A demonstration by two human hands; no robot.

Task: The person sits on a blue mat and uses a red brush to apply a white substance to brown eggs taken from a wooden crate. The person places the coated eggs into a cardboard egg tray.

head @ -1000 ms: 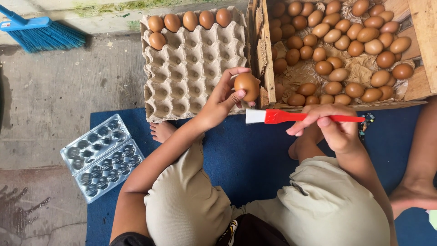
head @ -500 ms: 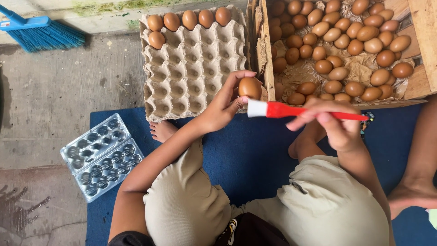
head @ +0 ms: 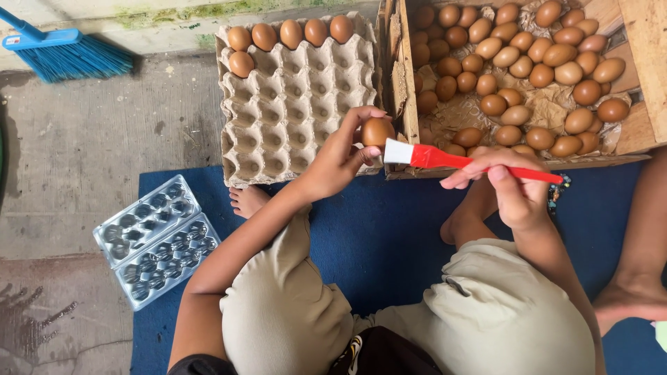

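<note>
Left hand [head: 340,161] up front, fingers clamped around a brown egg [head: 377,131]. Right hand [head: 511,187] pinches the red handle of a small brush [head: 458,160], fingers closed on it, white bristles touching the egg's right side. Just beyond the left fingers sits a grey cardboard egg tray [head: 299,97], six eggs along its far edge. Beyond the right fingers, a wooden crate [head: 643,83] full of brown eggs. A clear plastic egg carton [head: 156,239] lies well off to the left.

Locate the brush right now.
Head view, centre-right: the brush is in the right hand, bristles touching the egg in the left hand.
</note>
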